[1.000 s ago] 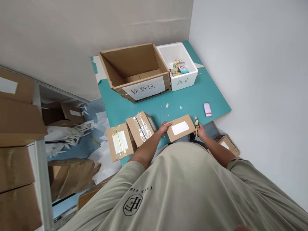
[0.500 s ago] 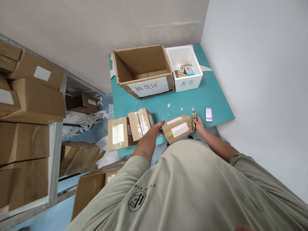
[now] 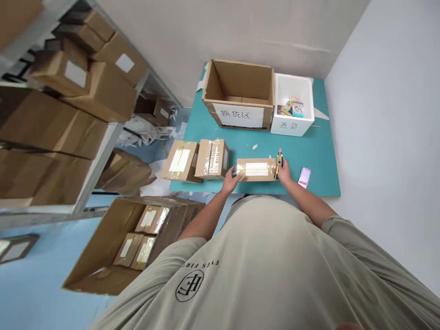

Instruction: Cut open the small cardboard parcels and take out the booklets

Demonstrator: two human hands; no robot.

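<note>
A small taped cardboard box [image 3: 256, 178] with a white label lies flat near the table's front edge. At its left end is my left hand [image 3: 231, 180], its thumb and fingers apart and the fingertips at the box's corner. My right hand [image 3: 283, 172] is closed around a yellow and black utility knife [image 3: 279, 160], which points away from me beside the box's right end. Some fingers of that hand reach the box's edge. A phone [image 3: 304, 177] lies to the right of my right hand.
Two taped boxes, one [image 3: 211, 158] beside the other [image 3: 180, 160], stand on the green table [image 3: 302, 149]. Behind are a large open carton [image 3: 268, 120] and a white foam box [image 3: 292, 128] holding small colourful packs [image 3: 297, 109]. An open floor carton [image 3: 89, 261] and loaded shelves [image 3: 110, 142] are left.
The box has gone from tilted in my hands to flat on the table. My left hand's grip has loosened. My view has turned left, showing more of the floor carton.
</note>
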